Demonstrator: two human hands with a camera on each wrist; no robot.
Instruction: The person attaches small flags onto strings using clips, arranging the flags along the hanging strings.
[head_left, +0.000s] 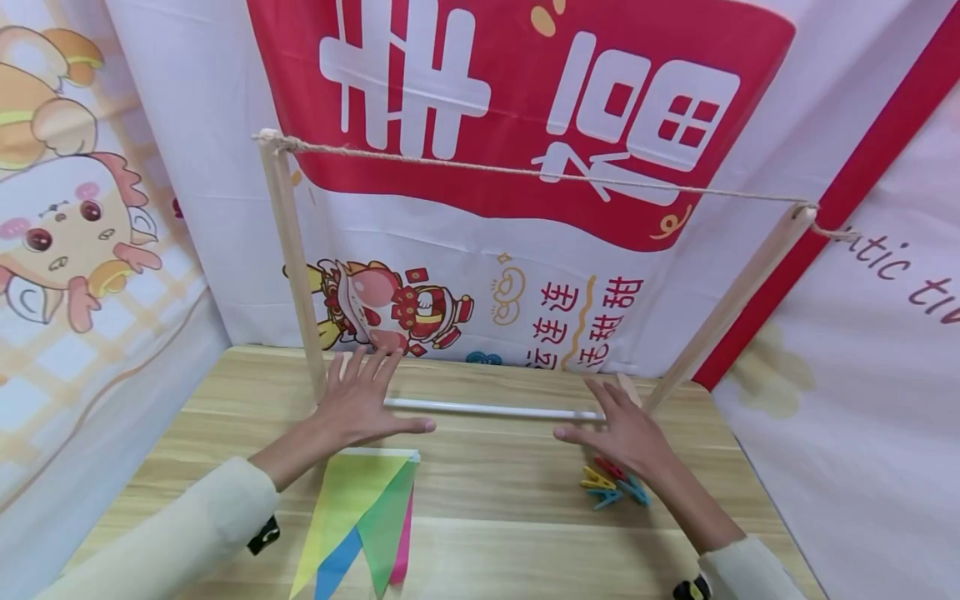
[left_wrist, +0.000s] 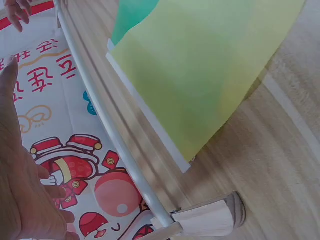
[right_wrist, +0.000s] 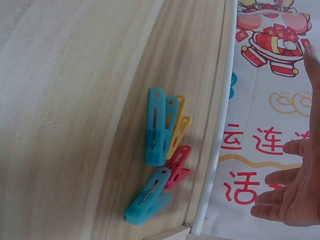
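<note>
A person's left hand (head_left: 363, 398), its grip spread with thumb out, is over the slim white rod (head_left: 487, 409) near its left end; the right hand (head_left: 618, 429), grip likewise spread, is by the right end. The rod spans the bases of two upright pale wooden posts (head_left: 292, 258), their tops joined by a thin beige rope (head_left: 465, 168). On the light wood-grain desk (head_left: 495, 517), overlapping triangular flags (head_left: 352, 487) in yellow, green, blue and pink lie near the left hand, and blue, yellow and red plastic clothespins (right_wrist: 157, 152) cluster near the right.
</note>
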